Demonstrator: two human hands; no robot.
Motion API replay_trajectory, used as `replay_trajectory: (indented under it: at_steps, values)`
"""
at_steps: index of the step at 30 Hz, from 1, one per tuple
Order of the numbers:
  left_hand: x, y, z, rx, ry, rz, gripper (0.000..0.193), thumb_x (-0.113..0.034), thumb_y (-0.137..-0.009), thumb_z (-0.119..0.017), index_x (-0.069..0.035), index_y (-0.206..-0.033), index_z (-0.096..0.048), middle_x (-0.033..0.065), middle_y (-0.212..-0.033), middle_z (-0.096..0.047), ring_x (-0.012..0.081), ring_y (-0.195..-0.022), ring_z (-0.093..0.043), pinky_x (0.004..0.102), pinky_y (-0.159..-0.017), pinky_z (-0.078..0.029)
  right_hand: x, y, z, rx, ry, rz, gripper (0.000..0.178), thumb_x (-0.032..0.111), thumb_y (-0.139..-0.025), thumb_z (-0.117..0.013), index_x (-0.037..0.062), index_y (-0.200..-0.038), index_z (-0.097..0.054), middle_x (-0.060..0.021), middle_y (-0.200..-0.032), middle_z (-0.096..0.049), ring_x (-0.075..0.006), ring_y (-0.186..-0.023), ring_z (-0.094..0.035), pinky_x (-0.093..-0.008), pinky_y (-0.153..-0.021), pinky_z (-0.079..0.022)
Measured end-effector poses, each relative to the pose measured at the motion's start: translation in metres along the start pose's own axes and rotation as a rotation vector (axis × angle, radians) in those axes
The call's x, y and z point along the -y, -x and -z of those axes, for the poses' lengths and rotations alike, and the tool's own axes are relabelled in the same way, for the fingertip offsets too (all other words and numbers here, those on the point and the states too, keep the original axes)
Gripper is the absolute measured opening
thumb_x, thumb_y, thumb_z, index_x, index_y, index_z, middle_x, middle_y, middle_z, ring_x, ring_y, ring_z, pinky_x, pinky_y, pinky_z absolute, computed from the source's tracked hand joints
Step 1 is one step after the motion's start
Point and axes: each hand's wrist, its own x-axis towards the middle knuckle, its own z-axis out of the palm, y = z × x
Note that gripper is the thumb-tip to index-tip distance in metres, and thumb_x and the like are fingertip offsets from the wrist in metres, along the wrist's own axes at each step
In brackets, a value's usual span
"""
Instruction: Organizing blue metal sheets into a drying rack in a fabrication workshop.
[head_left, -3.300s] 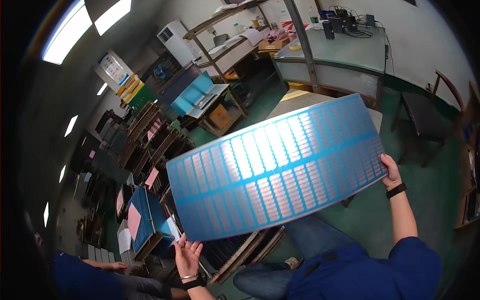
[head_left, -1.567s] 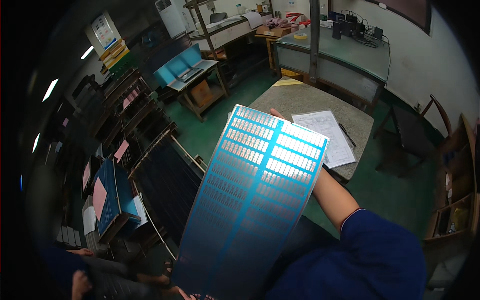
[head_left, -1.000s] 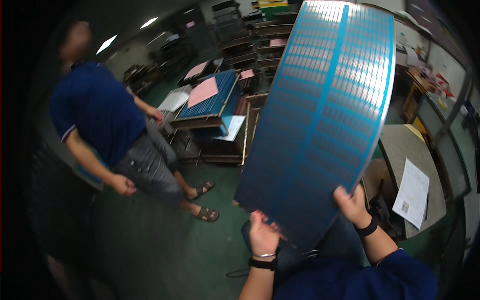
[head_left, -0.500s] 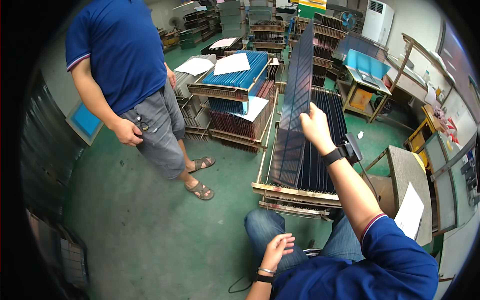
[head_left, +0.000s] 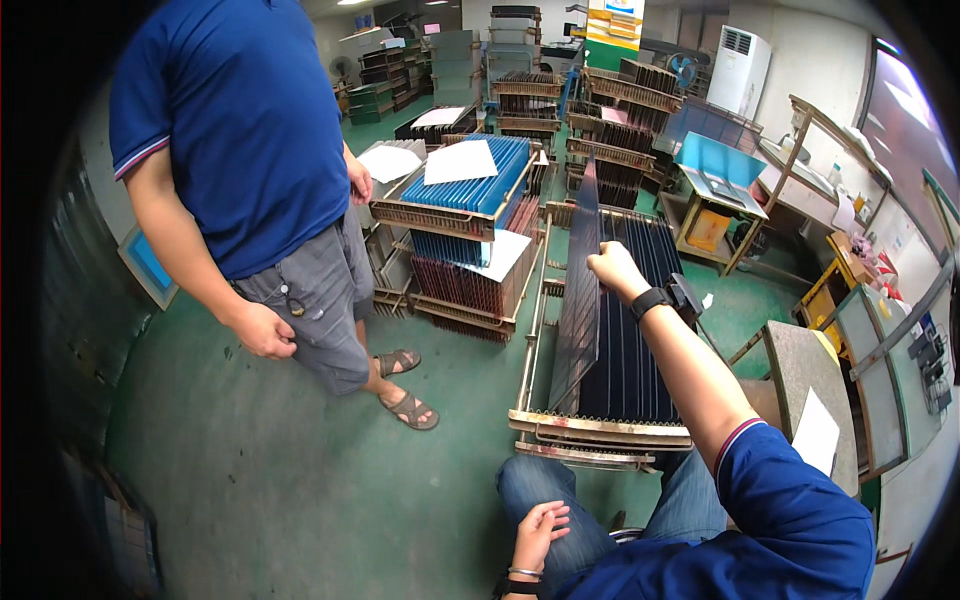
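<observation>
My right hand [head_left: 618, 272] is closed on the right edge of a thin, dark, glossy sheet [head_left: 578, 320] with fine lines across it. The sheet stands upright, with its lower part inside a metal slotted rack [head_left: 600, 432] in front of my knees. Several dark sheets [head_left: 635, 335] stand on edge in the same rack, to the right of the held one. My left hand [head_left: 541, 533] rests by my left thigh, fingers loosely bent and apart, with nothing in it. Whether the held sheet touches the rack's bottom is hidden.
A person [head_left: 240, 160] in a blue shirt stands at the left. Beyond the rack are loaded racks with blue sheets [head_left: 470, 200] and white paper on top. A grey-topped table [head_left: 800, 370] stands close on my right, with a workbench [head_left: 720, 185] farther back.
The held sheet has come down lower in the rack, my right hand lowering with it. My left hand has hardly moved. The view has shifted a little, and the person at the left appears closer.
</observation>
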Motion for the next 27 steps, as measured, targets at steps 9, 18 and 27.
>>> replay_trajectory:
  at_steps: [9, 18, 27]
  values:
    - [0.001, -0.003, -0.013, 0.016, -0.054, -0.011, 0.026, -0.014, -0.096, -0.043, 0.001, -0.114, -0.053, 0.0149, -0.11, -0.059, 0.0206, -0.094, -0.06, 0.0333, -0.079, -0.053, -0.06, -0.017, -0.067, 0.137, 0.4, -0.187, 0.047, 0.027, -0.082, -0.052, -0.0078, -0.115, -0.052, -0.0272, -0.101, -0.061, -0.0375, -0.096, -0.061, -0.0427, -0.083, -0.049]
    - [0.012, 0.006, -0.017, 0.002, -0.085, 0.045, 0.025, -0.013, -0.096, -0.042, 0.001, -0.114, -0.054, 0.0151, -0.108, -0.06, 0.0195, -0.092, -0.06, 0.032, -0.077, -0.053, -0.032, 0.016, 0.023, -0.065, 0.058, 0.379, 0.051, 0.025, -0.084, -0.055, 0.0048, -0.13, -0.043, -0.0224, -0.114, -0.058, -0.037, -0.092, -0.061, -0.0411, -0.08, -0.05]
    - [0.025, 0.009, -0.046, 0.057, -0.247, 0.068, 0.025, -0.014, -0.096, -0.042, 0.0, -0.113, -0.055, 0.0139, -0.109, -0.06, 0.02, -0.094, -0.06, 0.0316, -0.079, -0.052, -0.137, 0.185, 0.201, -0.009, -0.317, -0.036, 0.034, 0.018, -0.092, -0.049, 0.0049, -0.123, -0.053, -0.0084, -0.102, -0.063, -0.0099, -0.072, -0.062, -0.0229, -0.058, -0.05]
